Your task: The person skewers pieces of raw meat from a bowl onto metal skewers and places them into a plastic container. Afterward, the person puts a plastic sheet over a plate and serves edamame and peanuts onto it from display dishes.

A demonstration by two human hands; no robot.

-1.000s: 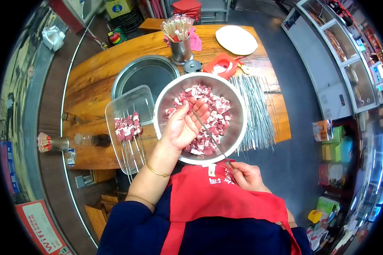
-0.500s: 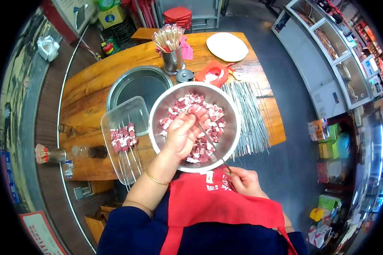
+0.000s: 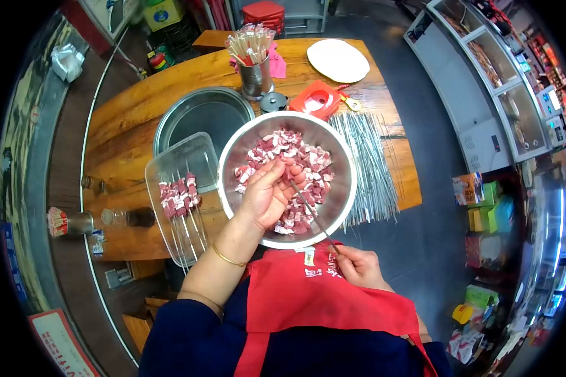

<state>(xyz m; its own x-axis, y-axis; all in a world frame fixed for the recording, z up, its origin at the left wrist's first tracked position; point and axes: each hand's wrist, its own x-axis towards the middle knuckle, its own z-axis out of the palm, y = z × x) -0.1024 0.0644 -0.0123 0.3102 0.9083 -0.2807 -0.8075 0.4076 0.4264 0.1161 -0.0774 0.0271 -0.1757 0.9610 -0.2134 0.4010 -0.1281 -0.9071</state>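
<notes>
Red apron (image 3: pixel 333 309) bears white characters (image 3: pixel 312 273); right hand (image 3: pixel 362 268) grips skewer (image 3: pixel 314 216), left hand (image 3: pixel 263 200) apparently meat (image 3: pixel 288 173).

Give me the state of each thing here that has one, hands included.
Skewer: slanted over the bowl
Right hand: closed on the skewer's near end
Left hand: pinching a meat piece at the skewer's tip
Bowl: uncovered, holding cut meat
Tub: uncovered, holding loaded skewers
Loose skewers: bare, bunched on the table
Cup: upright, filled with sticks
Pan: uncovered, partly overlapped by the tub
</notes>
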